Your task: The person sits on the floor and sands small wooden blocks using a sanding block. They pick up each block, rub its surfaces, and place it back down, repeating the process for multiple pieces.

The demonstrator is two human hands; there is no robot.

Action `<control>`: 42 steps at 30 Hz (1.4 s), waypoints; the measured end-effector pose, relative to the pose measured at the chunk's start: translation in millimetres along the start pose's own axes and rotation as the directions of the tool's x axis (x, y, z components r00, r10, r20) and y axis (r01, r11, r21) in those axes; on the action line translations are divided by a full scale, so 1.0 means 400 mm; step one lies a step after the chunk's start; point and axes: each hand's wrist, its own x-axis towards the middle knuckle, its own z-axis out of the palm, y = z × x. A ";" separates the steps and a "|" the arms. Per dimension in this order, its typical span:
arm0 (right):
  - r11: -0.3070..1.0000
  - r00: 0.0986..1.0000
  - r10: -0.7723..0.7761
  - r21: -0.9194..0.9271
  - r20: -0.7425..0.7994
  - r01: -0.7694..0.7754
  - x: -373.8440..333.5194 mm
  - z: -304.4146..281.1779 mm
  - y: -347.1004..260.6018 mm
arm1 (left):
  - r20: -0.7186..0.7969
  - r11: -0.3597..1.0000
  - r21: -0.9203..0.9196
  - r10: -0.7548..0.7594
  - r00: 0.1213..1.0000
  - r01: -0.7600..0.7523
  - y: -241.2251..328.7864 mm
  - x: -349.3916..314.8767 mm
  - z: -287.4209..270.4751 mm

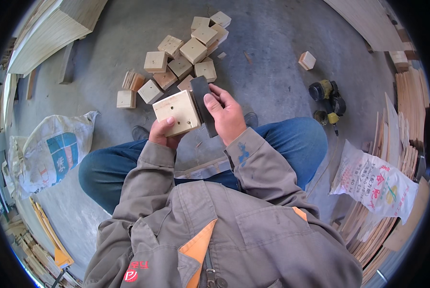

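Note:
Over my knees, a pale, squarish wooden block [173,106] with a few small dark holes in its upper face sits in my left hand [163,130]. The left thumb lies on top of it and the other fingers go underneath. My right hand [228,116] grips a flat, dark grey sanding block [203,98], thumb on its near face. Its long side stands upright against the right-hand edge of the wooden block. How firmly the two touch, I cannot tell.
Several similar blocks [193,51] lie heaped on the concrete floor ahead, with one single block [307,60] apart. A yellow-and-black power tool [328,100] lies right. Printed sacks lie left [56,153] and right [376,185]. Plywood stacks [56,36] and long boards [409,115] line the sides.

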 end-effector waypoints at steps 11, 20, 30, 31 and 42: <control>0.999 1.000 0.016 -0.045 0.014 -0.016 -0.007 0.001 0.002 | 0.023 0.983 0.144 0.109 0.994 -0.111 -0.031 0.005 -0.028; 1.000 0.997 0.015 -0.022 0.078 -0.014 -0.026 0.010 -0.013 | -0.044 0.976 0.167 0.150 0.988 -0.141 0.008 -0.002 0.012; 0.948 0.968 0.237 0.198 0.085 -0.249 -0.050 0.005 -0.028 | -0.071 0.890 0.367 0.315 0.947 -0.269 0.007 -0.008 0.009; 0.930 0.952 0.287 0.206 0.105 -0.303 -0.059 0.003 -0.022 | -0.064 0.871 0.395 0.343 0.937 -0.292 0.025 -0.007 0.005; 0.958 0.974 0.219 0.177 0.065 -0.227 -0.010 -0.011 -0.062 | 0.109 0.737 0.573 0.366 0.924 -0.359 0.019 -0.015 0.032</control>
